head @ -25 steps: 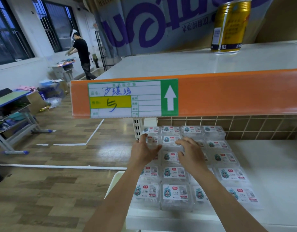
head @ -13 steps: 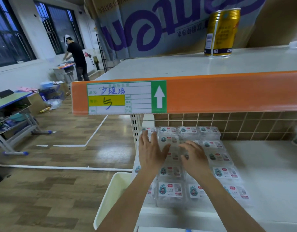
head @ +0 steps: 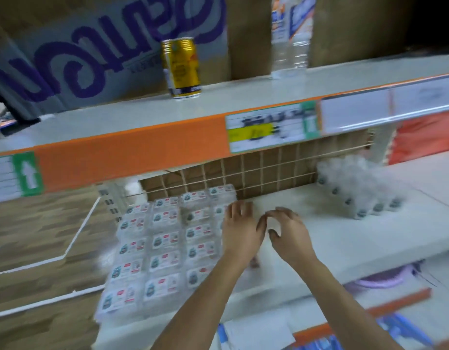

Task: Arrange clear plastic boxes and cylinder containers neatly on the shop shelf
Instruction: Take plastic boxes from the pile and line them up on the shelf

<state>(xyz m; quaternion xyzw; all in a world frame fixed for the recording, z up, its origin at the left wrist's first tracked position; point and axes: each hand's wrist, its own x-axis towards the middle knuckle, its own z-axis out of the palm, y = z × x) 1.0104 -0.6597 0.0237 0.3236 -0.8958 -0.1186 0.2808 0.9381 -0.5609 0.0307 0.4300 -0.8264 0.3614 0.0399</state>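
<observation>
Boxes (head: 165, 241) ranged on shelf (head: 344, 238)
Left hand (head: 241, 232) is held flat at their edge; right hand (head: 290, 232) loosely curled, empty.

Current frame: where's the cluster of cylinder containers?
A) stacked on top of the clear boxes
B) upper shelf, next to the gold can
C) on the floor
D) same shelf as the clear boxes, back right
D: the cylinder containers stand toward the back right of the middle shelf, apart from the clear boxes laid out on its left part.
</observation>
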